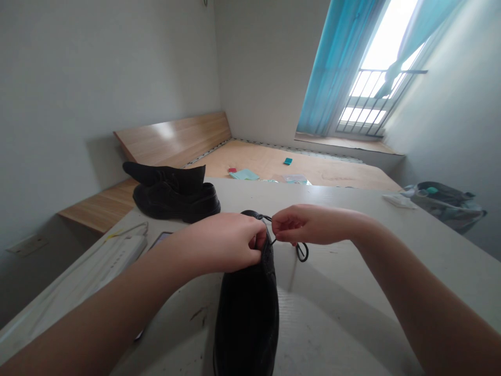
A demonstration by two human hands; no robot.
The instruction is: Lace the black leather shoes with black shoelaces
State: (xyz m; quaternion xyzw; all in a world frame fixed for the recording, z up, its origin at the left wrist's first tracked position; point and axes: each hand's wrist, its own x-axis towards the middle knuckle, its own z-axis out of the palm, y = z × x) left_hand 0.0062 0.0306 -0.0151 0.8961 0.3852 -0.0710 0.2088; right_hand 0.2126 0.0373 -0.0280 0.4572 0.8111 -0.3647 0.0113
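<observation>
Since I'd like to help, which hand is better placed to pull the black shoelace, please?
Probably the right hand: it pinches the shoelace, while the left hand grips the black shoe.

A white table (336,282) bears a black shoe (246,324), stacked shoes (172,203) and a power strip (90,261).

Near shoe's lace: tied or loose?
Loose: the black lace of the black shoe trails from the right hand in a free loop, not a finished bow.
</observation>
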